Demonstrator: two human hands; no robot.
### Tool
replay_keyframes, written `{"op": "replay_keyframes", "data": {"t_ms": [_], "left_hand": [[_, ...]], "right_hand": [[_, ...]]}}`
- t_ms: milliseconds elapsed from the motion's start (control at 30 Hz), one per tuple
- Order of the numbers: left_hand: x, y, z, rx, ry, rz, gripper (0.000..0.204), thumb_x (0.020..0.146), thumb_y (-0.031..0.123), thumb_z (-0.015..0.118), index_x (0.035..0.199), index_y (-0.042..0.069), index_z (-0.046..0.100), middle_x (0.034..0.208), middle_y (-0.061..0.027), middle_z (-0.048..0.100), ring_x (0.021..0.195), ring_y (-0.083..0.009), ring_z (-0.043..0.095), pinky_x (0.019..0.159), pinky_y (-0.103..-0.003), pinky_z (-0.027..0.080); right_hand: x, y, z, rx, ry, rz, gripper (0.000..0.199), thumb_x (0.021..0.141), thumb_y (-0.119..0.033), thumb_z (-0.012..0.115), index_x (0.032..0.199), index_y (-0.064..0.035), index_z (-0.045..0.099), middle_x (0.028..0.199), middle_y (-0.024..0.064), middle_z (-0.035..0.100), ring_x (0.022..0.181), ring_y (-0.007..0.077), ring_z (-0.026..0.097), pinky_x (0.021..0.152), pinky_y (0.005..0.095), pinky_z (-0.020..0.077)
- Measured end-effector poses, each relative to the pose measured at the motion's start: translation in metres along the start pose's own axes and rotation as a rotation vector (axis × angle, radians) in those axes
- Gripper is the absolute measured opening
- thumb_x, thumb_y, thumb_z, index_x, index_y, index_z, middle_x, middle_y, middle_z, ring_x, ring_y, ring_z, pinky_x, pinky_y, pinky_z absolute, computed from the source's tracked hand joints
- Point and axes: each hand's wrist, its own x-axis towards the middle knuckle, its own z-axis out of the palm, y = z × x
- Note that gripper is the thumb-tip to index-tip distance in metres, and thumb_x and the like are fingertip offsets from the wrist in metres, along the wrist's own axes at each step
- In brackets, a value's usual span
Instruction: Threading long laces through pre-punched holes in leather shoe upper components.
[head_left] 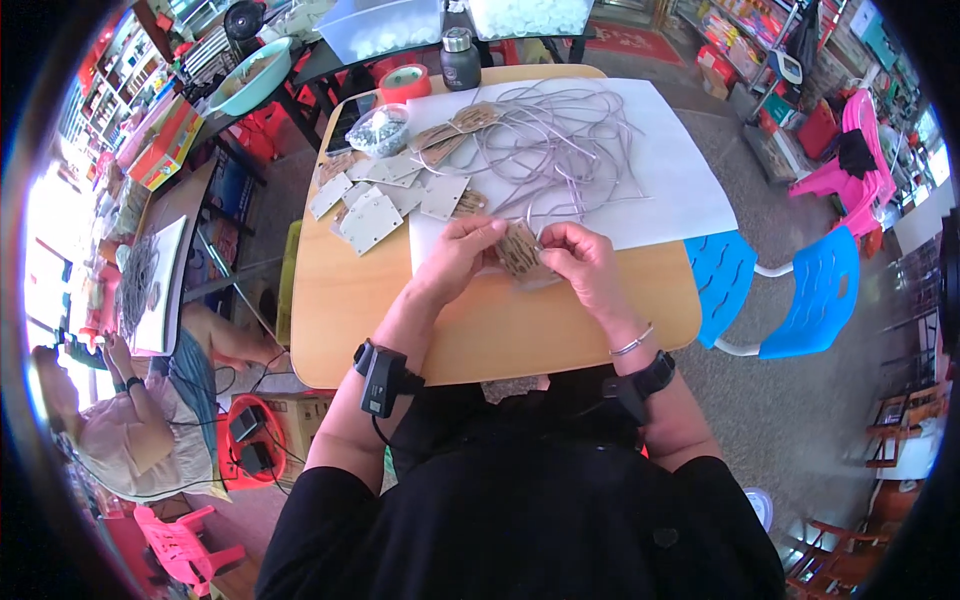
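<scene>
Between my hands, over the near edge of the white sheet (660, 150), is a small brown card (519, 250) with dark markings. My left hand (462, 258) grips its left side between thumb and fingers. My right hand (582, 265) is closed in a pinch by the card's right edge, on what looks like a thin grey cord. Beyond them a tangled heap of grey cords (575, 150) spreads over the sheet. Pale square cards with small holes (372, 222) lie loosely to the left, beside a bundle of brown cards (455, 130).
A clear tub of small metal parts (380, 132), a roll of red tape (404, 83) and a dark flask (460, 62) stand at the table's far left. White-filled bins (380, 30) are behind. A blue chair (810, 295) stands at right. Another person (130, 430) sits at left.
</scene>
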Motion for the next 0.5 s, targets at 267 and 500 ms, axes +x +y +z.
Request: {"op": "replay_keyframes", "data": {"t_ms": [267, 500], "left_hand": [[-0.009, 0.002, -0.02, -0.213, -0.299, -0.166, 0.021, 0.089, 0.012, 0.059, 0.103, -0.004, 0.061, 0.097, -0.0124, 0.065, 0.087, -0.0214, 0.065, 0.08, -0.035, 0.053], [-0.009, 0.006, -0.006, -0.138, -0.223, -0.098, 0.021, 0.091, 0.011, 0.055, 0.103, -0.005, 0.059, 0.097, -0.0133, 0.064, 0.084, -0.0229, 0.066, 0.076, -0.035, 0.056]], "right_hand": [[-0.002, -0.011, -0.009, 0.021, -0.126, -0.077, 0.012, 0.082, -0.008, 0.061, 0.088, 0.0018, 0.065, 0.083, -0.0002, 0.063, 0.079, 0.0067, 0.054, 0.075, 0.0229, 0.0437], [-0.003, -0.015, -0.008, 0.056, -0.081, -0.066, 0.013, 0.082, -0.007, 0.061, 0.09, 0.0009, 0.066, 0.085, -0.0004, 0.062, 0.08, 0.0065, 0.054, 0.076, 0.0232, 0.0436]]}}
